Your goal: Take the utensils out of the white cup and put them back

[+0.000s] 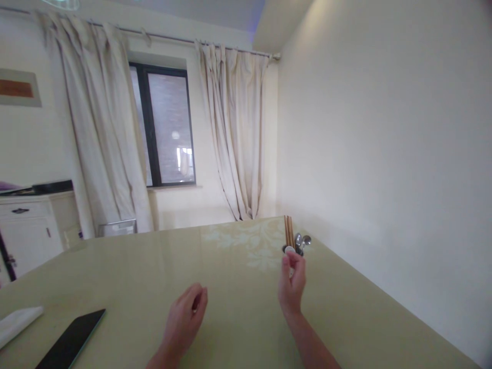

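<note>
My right hand [292, 282] is raised over the right side of the table, thumb and fingers pinched together. A small white round-edged thing [290, 249] shows at its fingertips; its kind is unclear. Just behind that hand, several brown wooden chopsticks [288, 230] stand upright. Metal spoons [305, 240] lean beside them, bowls up. The dark holder [300, 251] around their lower ends is mostly hidden by my hand. Further left, my left hand [186, 313] is closed in a loose fist above the table, away from the utensils, with nothing visible in it.
A dark flat tablet-like object [73, 338] lies on the pale green table [238, 287] at the front left, beside a white object [19, 323]. A plain wall [384, 154] runs along the right edge. Behind the table are a chair back [117, 227], curtains [238, 128] and a window [169, 128].
</note>
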Action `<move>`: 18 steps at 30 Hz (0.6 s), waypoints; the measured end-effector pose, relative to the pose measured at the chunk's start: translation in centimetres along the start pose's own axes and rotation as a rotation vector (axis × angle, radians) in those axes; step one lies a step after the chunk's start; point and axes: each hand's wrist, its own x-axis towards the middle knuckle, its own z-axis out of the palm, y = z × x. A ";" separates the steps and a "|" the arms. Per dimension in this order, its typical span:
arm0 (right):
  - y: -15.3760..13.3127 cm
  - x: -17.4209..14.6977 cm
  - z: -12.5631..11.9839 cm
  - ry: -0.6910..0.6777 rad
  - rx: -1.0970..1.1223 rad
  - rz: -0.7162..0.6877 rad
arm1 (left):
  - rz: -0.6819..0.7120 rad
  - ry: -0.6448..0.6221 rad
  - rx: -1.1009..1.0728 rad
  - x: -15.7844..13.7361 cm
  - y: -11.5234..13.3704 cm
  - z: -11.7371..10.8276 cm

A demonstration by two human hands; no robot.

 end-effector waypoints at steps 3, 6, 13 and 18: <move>1.9 2.7 -1.3 0.281 -0.106 0.094 | -0.087 -0.019 -0.008 0.1 -1.5 -0.1; 4.3 3.6 -1.6 0.336 -0.246 0.172 | -0.104 -0.079 -0.016 -0.1 -1.4 0.3; 8.0 2.6 -1.4 0.052 -0.306 0.334 | -0.016 -0.214 -0.047 -0.7 0.1 1.4; 7.7 2.1 -1.0 -0.068 -0.287 0.259 | -0.112 -0.219 -0.112 -0.6 0.3 1.7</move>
